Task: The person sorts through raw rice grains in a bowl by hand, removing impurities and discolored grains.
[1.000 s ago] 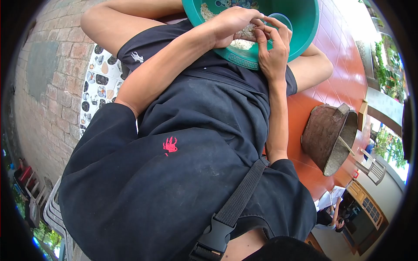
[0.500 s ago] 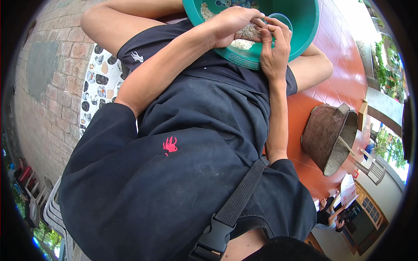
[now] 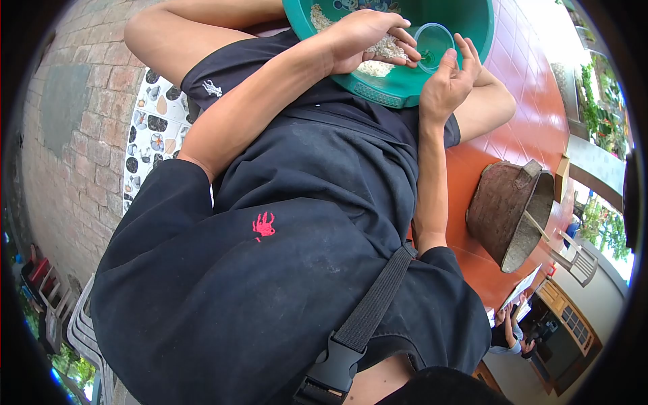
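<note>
My left hand is cupped palm up over the green basin, its fingers stretched toward the right. In its palm lies a small heap of pale grains that look like rice. A clear cup sits inside the basin, just beyond those fingertips. Beside the cup's near right rim is my right hand, thumb and fingers apart, with nothing visible in them. More pale grains lie in the basin below my left hand, with another patch along its left side.
The basin rests in my lap between my bent legs. A rusty brown metal tub with a stick in it lies tilted on the red tiled floor at right. Farther off are a chair and another person. Brick paving lies at left.
My right hand has left the grains in my left palm and moved right, to the cup's rim, its fingers spreading. My left hand stays in place. The distant person's white sheet has tilted.
</note>
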